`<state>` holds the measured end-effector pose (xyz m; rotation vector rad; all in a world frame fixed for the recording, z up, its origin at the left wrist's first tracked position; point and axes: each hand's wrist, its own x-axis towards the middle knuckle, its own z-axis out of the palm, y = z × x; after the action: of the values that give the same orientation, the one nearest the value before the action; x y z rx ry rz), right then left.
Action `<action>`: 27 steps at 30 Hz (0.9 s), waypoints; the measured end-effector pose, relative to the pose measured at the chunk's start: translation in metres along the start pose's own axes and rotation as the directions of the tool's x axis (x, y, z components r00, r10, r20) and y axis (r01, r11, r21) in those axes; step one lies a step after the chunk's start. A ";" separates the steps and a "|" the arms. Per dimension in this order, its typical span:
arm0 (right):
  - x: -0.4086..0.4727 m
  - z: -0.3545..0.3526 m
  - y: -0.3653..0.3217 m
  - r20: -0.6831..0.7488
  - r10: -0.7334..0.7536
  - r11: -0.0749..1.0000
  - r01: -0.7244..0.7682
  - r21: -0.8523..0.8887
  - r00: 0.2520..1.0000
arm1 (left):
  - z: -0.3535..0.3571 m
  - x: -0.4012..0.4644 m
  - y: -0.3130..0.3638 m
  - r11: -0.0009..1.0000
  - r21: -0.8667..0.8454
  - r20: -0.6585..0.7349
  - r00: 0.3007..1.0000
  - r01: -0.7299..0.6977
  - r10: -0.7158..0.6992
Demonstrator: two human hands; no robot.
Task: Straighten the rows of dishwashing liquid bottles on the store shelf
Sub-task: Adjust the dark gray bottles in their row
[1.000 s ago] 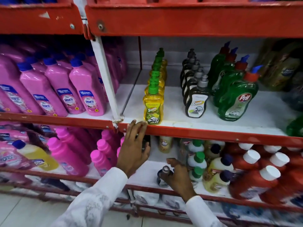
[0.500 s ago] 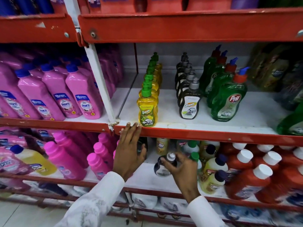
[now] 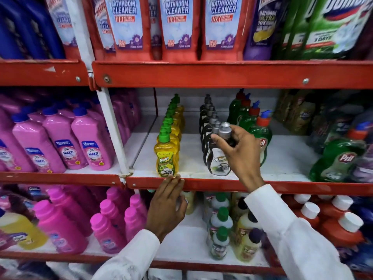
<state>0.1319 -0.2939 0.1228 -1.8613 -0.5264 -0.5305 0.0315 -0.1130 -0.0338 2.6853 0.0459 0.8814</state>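
On the middle shelf (image 3: 193, 156) stand three rows running front to back: yellow bottles with green caps (image 3: 166, 156), black bottles with silver caps (image 3: 207, 122) and green Pril bottles with red caps (image 3: 260, 136). My right hand (image 3: 240, 156) is shut on the neck of a black bottle (image 3: 219, 164) at the front of the black row; its base is at the shelf's front edge. My left hand (image 3: 167, 207) holds nothing, its fingertips resting on the red shelf lip (image 3: 201, 184) just below the front yellow bottle.
Pink bottles (image 3: 90, 150) fill the bay to the left, past a white upright (image 3: 113, 134). Bathroom cleaner pouches (image 3: 175, 23) stand on the top shelf. A tilted Pril bottle (image 3: 339, 160) lies at the right. The lower shelf holds small green-capped bottles (image 3: 220, 219) and red bottles (image 3: 308, 215).
My right hand has lifted the black bottle from the lower shelf up to the front of the black row. The view has tilted upward. My left hand stays at the shelf lip.
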 end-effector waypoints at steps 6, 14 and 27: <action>0.009 0.028 0.031 0.117 0.037 0.999 -0.034 -0.028 0.992 | 0.005 0.001 0.008 0.999 0.031 0.031 0.999 0.014 -0.015; 0.000 0.039 0.051 0.086 0.051 0.999 -0.050 -0.013 0.995 | 0.009 0.005 0.026 0.983 0.180 0.058 0.997 0.032 -0.043; -0.060 -0.040 0.122 -0.381 0.044 0.981 -0.113 -0.159 0.923 | 0.061 0.027 0.103 0.954 0.090 0.083 0.956 -0.288 0.281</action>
<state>0.1506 -0.3771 0.0097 -1.8766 -0.1486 -0.8820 0.0825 -0.2245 -0.0337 2.8619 -0.3292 0.8863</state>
